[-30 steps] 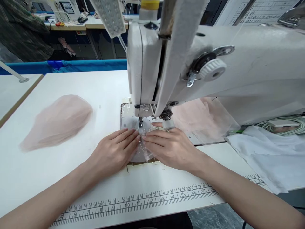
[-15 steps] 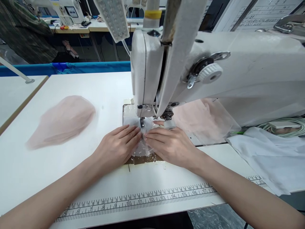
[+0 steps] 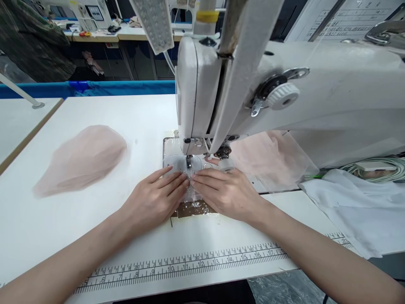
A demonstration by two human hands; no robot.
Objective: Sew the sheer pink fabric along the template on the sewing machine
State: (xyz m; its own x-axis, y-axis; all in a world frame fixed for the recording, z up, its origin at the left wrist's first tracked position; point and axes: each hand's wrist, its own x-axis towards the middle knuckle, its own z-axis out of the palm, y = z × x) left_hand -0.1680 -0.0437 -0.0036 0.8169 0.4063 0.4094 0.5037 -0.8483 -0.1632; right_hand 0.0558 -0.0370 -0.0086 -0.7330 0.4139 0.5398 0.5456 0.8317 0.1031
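Left hand point(image 3: 158, 195) and right hand point(image 3: 226, 193) flat, fingers outstretched, both pressing sheer cloth point(image 3: 191, 195) at frame centre, sewing machine point(image 3: 202, 90) above, pink cloth point(image 3: 85, 160) on bench point(image 3: 148, 116) at frame left

The left hand point(image 3: 156, 196) and right hand point(image 3: 226, 193) covered much of the translucent piece point(image 3: 191, 196) beneath them. The sewing machine point(image 3: 325, 80) hid part of the pink fabric point(image 3: 268, 156) and ran off the right edge, as did the white cloth point(image 3: 354, 207). The co-worker point(image 3: 28, 46) was cut off at left; the printed sheet point(image 3: 351, 21) was too small to read.
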